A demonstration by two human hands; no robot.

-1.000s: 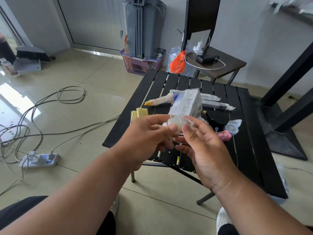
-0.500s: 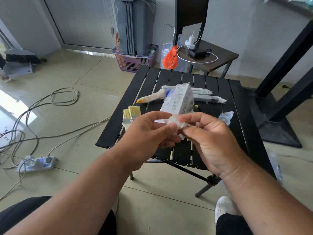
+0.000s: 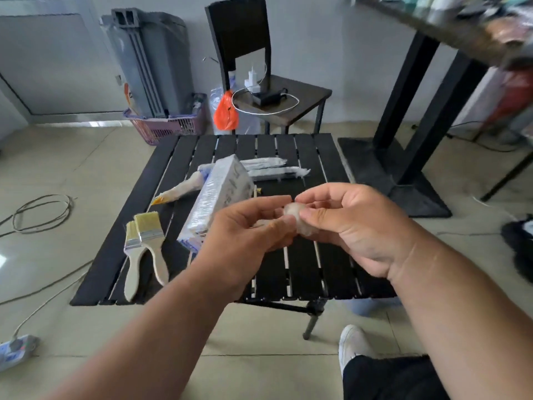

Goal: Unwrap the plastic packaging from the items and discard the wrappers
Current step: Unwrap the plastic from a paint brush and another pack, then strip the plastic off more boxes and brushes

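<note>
Item: crumpled clear wrapper, held above the table. Grip: left hand and right hand each pinch it, fingers curled (contents unclear). Risk: slick film may slip free, dropping to the floor; wrapped box awaits.

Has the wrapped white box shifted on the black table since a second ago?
No. The wrapped white box lies on the same slats of the black table, beside the wrapped sticks; only the camera moved.
</note>
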